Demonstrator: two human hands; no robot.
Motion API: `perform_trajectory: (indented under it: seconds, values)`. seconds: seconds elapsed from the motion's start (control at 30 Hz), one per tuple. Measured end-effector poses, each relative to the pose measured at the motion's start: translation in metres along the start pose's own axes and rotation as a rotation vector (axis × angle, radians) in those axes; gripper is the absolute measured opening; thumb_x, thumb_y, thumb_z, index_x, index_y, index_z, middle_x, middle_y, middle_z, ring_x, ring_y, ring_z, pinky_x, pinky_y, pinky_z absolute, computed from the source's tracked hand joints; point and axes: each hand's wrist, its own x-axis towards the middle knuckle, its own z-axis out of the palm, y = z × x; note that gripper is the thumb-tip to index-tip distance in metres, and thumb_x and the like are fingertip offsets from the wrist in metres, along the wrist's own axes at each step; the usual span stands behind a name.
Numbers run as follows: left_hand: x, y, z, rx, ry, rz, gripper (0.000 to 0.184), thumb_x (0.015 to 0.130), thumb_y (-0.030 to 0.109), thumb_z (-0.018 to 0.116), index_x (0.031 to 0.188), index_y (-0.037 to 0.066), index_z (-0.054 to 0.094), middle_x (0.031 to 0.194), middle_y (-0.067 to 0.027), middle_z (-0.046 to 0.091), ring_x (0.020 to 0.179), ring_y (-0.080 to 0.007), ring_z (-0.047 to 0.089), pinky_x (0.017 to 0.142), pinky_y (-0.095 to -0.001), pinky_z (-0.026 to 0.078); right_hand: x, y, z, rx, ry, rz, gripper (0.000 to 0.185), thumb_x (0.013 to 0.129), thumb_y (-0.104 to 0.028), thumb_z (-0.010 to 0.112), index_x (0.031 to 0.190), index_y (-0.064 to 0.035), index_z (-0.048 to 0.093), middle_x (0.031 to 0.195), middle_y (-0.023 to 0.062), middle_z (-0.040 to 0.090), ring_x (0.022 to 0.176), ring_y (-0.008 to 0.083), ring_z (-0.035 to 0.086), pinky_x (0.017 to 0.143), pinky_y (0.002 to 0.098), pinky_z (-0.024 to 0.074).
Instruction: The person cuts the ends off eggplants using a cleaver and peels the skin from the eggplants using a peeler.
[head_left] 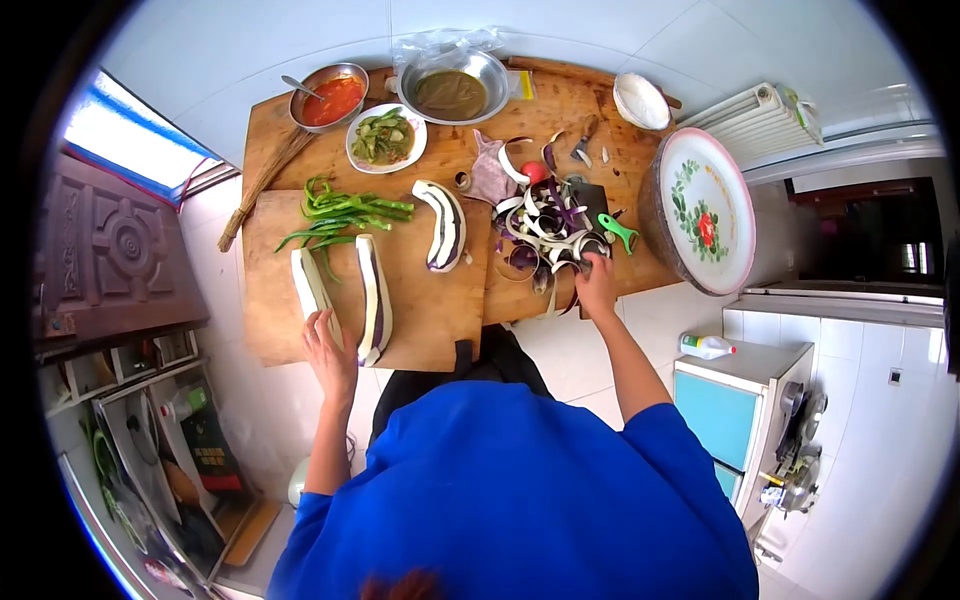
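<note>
My left hand point(328, 345) rests on the lower end of a peeled eggplant point(312, 285) at the left of the cutting board point(430, 320). Two more eggplants with purple stripes, one straight point(373, 300) and one curved point(443, 225), lie to its right. Long green peppers point(345, 212) are heaped above them. At the right, my right hand point(596, 284) is at the lower edge of a pile of eggplant peelings point(545, 228); its fingertips are partly hidden among the strips. A green peeler point(618, 232) lies just above that hand.
Along the back stand a bowl of red sauce point(335, 98), a plate of cut greens point(383, 138), a metal bowl of murky liquid point(452, 95) and a white bowl point(641, 101). A floral basin point(705, 210) stands at the right edge. A knife point(585, 140) lies near the back.
</note>
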Motion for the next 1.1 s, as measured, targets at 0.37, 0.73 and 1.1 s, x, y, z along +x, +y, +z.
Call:
perform_trajectory:
  seconds: [0.37,0.73,1.1]
  values:
    - [0.043,0.019,-0.002,-0.134,-0.017,0.198,0.041,0.072,-0.001,0.055,0.112,0.003,0.05,0.115,-0.0174,0.049,0.105,-0.0342,0.046,0.09,-0.0423,0.037,-0.026,0.062,0.036,-0.077,-0.211,0.333,0.064,0.069,-0.026,0.068,0.123,-0.0052,0.04,0.12,0.021,0.045,0.111,0.0385,0.044,0.09,0.0436,0.0414]
    - [0.047,0.161,0.067,-0.226,-0.221,0.334,0.033,0.073,0.0,0.055,0.106,0.002,0.05,0.103,-0.0167,0.05,0.097,-0.0352,0.048,0.087,-0.0416,0.041,0.01,0.053,-0.017,0.801,-0.568,0.452,0.028,0.074,-0.02,0.063,0.094,-0.0025,0.053,0.073,0.0077,0.057,0.061,0.0173,0.059,0.056,0.0315,0.0492]
    - [0.17,0.229,0.211,0.197,-0.297,0.266,0.04,0.072,0.019,0.062,0.107,0.002,0.052,0.095,-0.0188,0.059,0.093,-0.0351,0.054,0.08,-0.0408,0.045,0.022,0.017,-0.117,-0.17,-0.372,-0.179,0.026,0.081,-0.02,0.059,0.089,0.0022,0.049,0.067,0.019,0.06,0.055,0.0274,0.062,0.052,0.0356,0.0502]
